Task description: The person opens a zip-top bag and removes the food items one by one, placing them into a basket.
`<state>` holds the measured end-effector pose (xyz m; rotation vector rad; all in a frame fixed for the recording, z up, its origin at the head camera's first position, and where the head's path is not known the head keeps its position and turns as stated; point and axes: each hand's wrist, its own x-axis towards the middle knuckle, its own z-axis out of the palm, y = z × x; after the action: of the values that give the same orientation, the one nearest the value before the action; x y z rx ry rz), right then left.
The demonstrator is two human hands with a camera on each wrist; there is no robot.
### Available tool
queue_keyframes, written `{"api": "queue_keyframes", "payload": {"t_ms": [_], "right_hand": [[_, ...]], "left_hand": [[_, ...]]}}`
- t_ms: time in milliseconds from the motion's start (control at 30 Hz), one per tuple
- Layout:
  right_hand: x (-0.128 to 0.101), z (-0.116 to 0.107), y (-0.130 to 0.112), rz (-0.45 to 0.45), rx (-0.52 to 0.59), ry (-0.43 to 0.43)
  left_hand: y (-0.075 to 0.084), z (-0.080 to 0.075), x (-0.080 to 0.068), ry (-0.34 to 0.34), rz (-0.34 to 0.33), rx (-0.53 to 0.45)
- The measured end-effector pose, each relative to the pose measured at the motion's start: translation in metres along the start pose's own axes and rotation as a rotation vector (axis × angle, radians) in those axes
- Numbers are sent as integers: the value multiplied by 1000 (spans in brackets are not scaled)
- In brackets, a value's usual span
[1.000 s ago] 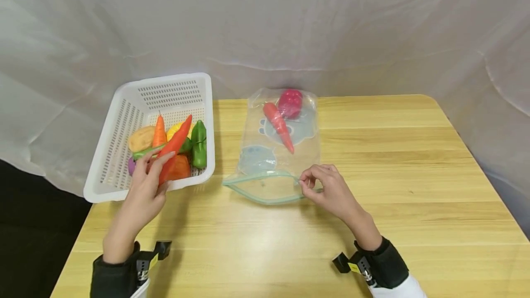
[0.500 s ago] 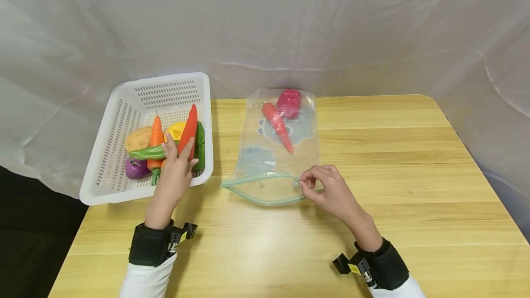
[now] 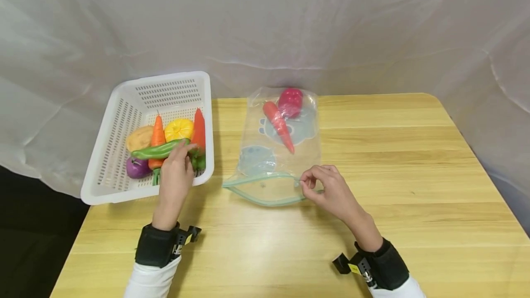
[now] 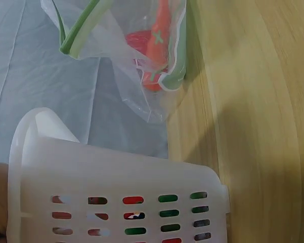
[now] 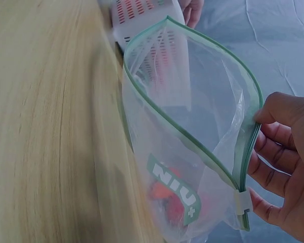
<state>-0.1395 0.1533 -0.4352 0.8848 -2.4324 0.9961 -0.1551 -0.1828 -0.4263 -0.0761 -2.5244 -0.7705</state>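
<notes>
My left hand (image 3: 175, 169) reaches over the near right rim of a white basket (image 3: 99, 192). Its fingers overlap the right end of a long green chili pepper (image 3: 155, 151), close to a red chili pepper (image 3: 198, 130); I cannot tell whether they grip anything. At the table's middle, my right hand (image 3: 331, 192) pinches the right corner of a clear zip bag (image 3: 250, 160) between thumb and fingers. The bag's green-edged mouth gapes wide in the right wrist view, with a white slider (image 5: 243, 201) at its corner. Inside lie a pink-red bell pepper (image 3: 290, 102) and a reddish carrot-shaped piece (image 3: 279, 125).
Also in the basket are an orange carrot (image 3: 158, 132), a yellow pumpkin (image 3: 179, 129), a potato (image 3: 140, 138), a purple round vegetable (image 3: 137, 168) and a dark green pepper (image 3: 199, 163). A grey cloth (image 3: 290, 22) hangs behind the wooden table (image 3: 397, 164).
My left hand has moved right inside the basket. The red chili pepper, earlier lifted in it, now lies against the basket's right side. My right hand and the bag stay put.
</notes>
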Motion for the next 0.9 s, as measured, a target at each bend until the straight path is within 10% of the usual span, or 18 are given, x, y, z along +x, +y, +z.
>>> {"api": "queue_keyframes", "payload": {"t_ms": [167, 300, 467, 600, 900], "right_hand": [[0, -1, 0, 2, 4, 3], [0, -1, 0, -2, 16, 0], [2, -3, -2, -8, 58, 17], [5, -3, -5, -41, 75, 28], [12, -4, -13, -108, 64, 10]], "left_hand": [[2, 6, -7, 93, 176, -119], [23, 17, -23, 216, 460, -278], [75, 35, -49, -54, 805, -236], [107, 49, -52, -357, 695, -72], [145, 92, -6, -527, 338, 117]]}}
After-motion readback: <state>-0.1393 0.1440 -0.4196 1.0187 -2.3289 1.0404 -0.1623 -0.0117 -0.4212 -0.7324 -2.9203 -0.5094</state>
